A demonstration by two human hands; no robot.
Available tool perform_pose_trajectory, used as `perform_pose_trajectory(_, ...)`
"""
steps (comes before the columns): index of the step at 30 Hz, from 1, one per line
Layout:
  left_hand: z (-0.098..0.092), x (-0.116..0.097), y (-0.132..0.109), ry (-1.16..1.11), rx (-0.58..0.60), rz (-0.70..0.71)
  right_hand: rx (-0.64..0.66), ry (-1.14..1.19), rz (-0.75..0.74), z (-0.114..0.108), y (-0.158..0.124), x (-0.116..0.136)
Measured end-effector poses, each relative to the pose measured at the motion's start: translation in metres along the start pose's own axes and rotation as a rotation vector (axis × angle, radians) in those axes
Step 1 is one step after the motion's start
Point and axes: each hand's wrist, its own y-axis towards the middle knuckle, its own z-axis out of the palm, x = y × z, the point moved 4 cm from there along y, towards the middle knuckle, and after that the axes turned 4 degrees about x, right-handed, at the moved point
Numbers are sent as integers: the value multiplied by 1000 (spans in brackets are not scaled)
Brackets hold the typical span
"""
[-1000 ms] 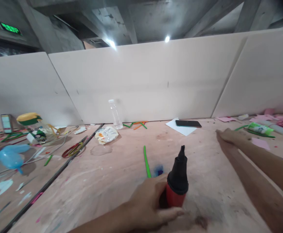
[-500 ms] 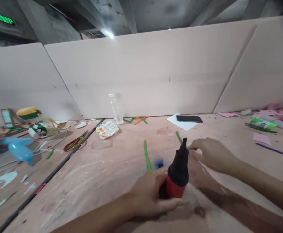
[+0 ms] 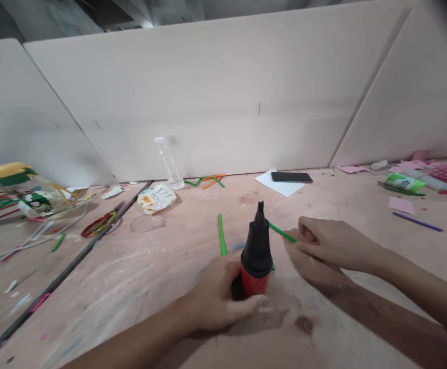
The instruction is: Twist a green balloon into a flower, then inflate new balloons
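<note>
My left hand (image 3: 217, 297) is wrapped round the red body of a balloon pump (image 3: 256, 256) with a black tapered nozzle, held upright on the wooden table (image 3: 150, 271). My right hand (image 3: 328, 243) lies just right of the pump, fingers pinched on one end of a thin green balloon (image 3: 280, 232) that stretches toward the nozzle. Another long green balloon (image 3: 221, 241) lies flat left of the pump.
A clear bottle (image 3: 168, 163), a crumpled wrapper (image 3: 154, 198), a black phone (image 3: 291, 177) on white paper and green and orange strips sit by the back panels. Scissors (image 3: 102, 222), a yellow-lidded jar (image 3: 19, 189) and cables lie left. Pink scraps and a green packet (image 3: 403, 182) lie right.
My right hand came back from the far right of the table with a thin green balloon and now rests beside the pump. The view tilted down.
</note>
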Motion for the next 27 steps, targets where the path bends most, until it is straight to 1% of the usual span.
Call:
perform_pose_trajectory(4, 0, -1, 0, 14, -35, 23, 36, 81, -77, 2, -1, 9)
perform_pose_trajectory(7, 1, 0, 0, 6, -34, 36, 57, 108, -91, 3, 0, 12)
perform_pose_trajectory(13, 1, 0, 1, 9, -28, 59, 72, 171, -103, 4, 4, 4)
perform_pose_trajectory(18, 0, -1, 0, 23, -23, 38, 51, 210, -119, 8, 8, -3)
perform_pose_trajectory(23, 1, 0, 0, 13, 0, 4, 29, 242, -114, 7, 6, 2)
perform_pose_trajectory(25, 1, 1, 0, 21, 5, -7, 70, 326, -165, 6, 1, 12)
perform_pose_trajectory(27, 1, 1, 0, 27, 7, -4, 206, 541, -263, 7, -7, 25)
